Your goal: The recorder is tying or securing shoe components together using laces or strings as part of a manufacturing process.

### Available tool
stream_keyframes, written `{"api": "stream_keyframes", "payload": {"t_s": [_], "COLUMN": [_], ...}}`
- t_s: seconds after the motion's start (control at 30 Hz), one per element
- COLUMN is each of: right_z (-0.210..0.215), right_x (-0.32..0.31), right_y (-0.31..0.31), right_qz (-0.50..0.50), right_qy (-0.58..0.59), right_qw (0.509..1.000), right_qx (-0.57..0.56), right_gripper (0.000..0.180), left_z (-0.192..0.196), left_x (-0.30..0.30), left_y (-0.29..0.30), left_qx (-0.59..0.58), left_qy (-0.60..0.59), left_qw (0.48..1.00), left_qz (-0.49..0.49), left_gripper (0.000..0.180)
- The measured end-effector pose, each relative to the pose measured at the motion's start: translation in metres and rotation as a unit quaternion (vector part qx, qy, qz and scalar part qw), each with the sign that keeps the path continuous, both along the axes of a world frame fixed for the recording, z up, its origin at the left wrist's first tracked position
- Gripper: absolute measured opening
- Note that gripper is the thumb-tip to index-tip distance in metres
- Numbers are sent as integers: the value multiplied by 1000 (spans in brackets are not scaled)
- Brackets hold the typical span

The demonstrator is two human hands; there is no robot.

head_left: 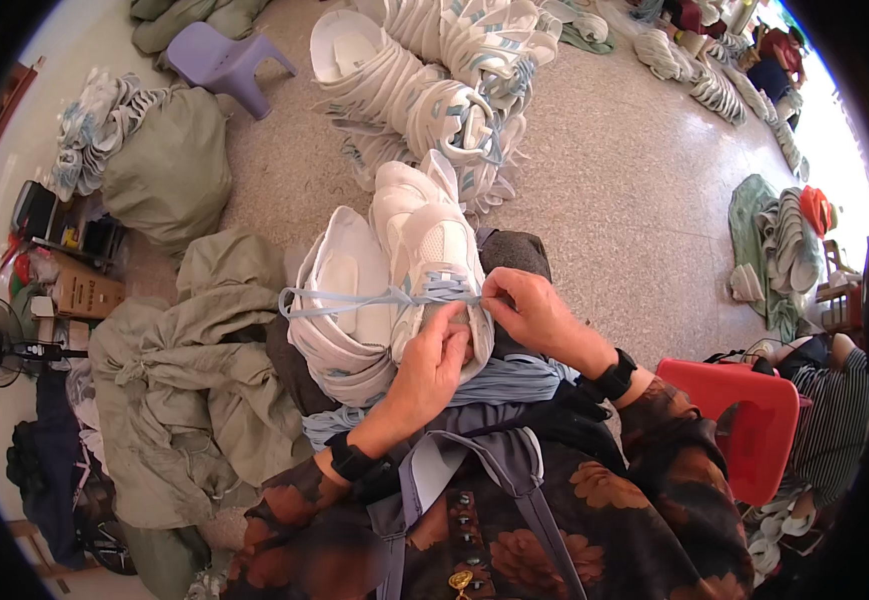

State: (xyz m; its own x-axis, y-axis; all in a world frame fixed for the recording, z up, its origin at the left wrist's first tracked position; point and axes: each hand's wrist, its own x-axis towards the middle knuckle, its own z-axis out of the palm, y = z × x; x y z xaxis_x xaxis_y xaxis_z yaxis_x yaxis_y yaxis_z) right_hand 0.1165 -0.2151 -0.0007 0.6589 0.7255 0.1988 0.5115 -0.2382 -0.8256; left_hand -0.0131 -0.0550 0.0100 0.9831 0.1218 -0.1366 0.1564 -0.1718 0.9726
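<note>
- Two bare hands meet over a white sneaker propped on the lap; a second white sneaker lies against its left side, insole facing up.
- Left hand: fingers curled in, fingertips pressed to the shoe just under the lace rows. Pinching or only bracing — cannot tell, as the fingers hide the contact.
- Right hand: thumb and forefinger closed in a pinch on the light blue shoelace at the shoe's right edge; the other fingers are folded loosely.
- Lace runs from that pinch leftward across both shoes and ends in a loop hanging beyond the second sneaker.
- Judgement: the step in hand looks like lacing. Doing it well likely means keeping the flat lace untwisted as it crosses, holding the shoe still with the left hand, and drawing with even tension so the rows lie level.
- A bundle of loose blue laces rests on the lap, just under both wrists.
- Around: a heap of white sneakers on the speckled floor ahead, olive cloth sacks to the left, a lilac plastic stool beyond, a red plastic stool at right — another person in a striped top sits near it.
</note>
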Motion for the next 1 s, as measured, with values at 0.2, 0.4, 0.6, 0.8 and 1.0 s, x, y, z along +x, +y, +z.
{"api": "stream_keyframes", "payload": {"t_s": [0.2,0.4,0.6,0.8,1.0], "right_z": [5,4,4,8,10], "right_x": [-11,-16,-11,-11,-7], "right_y": [0,4,5,11,19], "right_qz": [-2,-6,-9,-7,20], "right_qy": [67,84,121,-5,-130], "right_qw": [997,995,991,1000,991], "right_qx": [-31,-61,-52,23,12], "right_gripper": [21,28,28,30,11], "left_z": [-18,-27,26,71,50], "left_x": [6,16,-7,-63,-48], "left_y": [-3,-6,32,135,98], "left_qx": [-12,163,-94,-166,142], "left_qy": [-8,-61,143,93,69], "left_qw": [1000,985,977,981,987], "left_qz": [25,20,-127,-34,6], "left_gripper": [27,17,12,12,9]}}
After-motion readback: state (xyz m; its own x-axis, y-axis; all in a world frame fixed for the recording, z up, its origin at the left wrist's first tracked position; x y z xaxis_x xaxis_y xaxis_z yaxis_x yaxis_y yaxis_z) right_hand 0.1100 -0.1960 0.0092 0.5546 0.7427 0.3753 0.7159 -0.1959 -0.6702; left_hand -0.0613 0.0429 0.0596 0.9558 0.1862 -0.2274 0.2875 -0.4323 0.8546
